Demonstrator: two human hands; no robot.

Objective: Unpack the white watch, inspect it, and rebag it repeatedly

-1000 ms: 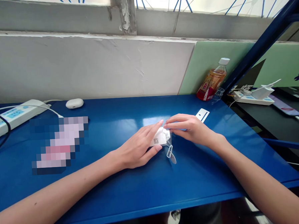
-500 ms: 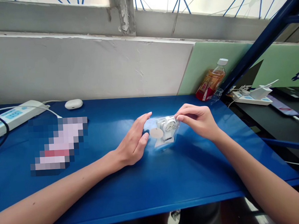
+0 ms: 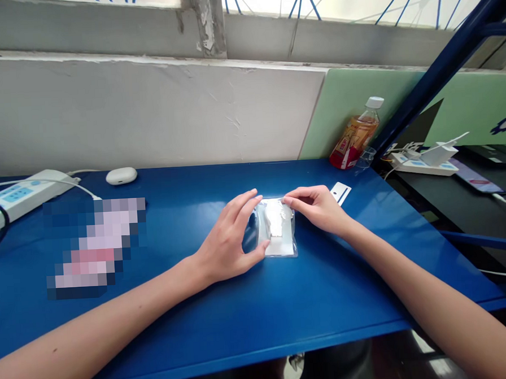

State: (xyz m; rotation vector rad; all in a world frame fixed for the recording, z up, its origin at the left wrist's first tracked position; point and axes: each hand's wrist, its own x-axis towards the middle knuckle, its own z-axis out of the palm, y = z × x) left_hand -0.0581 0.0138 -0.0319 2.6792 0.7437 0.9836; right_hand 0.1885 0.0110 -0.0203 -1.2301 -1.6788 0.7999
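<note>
A small clear plastic bag [image 3: 286, 245] lies on the blue desk [image 3: 251, 319] between my hands. Inside it is a white object [image 3: 274, 218] whose kind I cannot make out from this side. My right hand [image 3: 319, 207] pinches the bag's upper right corner between thumb and fingertips. On the other side, my left hand [image 3: 230, 239] is open, thumb and fingers apart, with their tips at the bag's left edge. Just behind my right hand lies a white card [image 3: 341, 193] with a dark slot, partly covered by the hand.
A white earbud case [image 3: 121, 176] and a white power strip [image 3: 28, 195] sit at the back left, near a pixelated phone [image 3: 107, 237]. A drink bottle [image 3: 356, 136] leans at the back right beside the blue slanted post [image 3: 433, 72]. Another power strip [image 3: 425, 165] stands further right.
The bag has turned over: its dial-like face no longer shows, and a white side is up. My left hand has moved right to its edge. The slotted card now shows behind my right hand.
</note>
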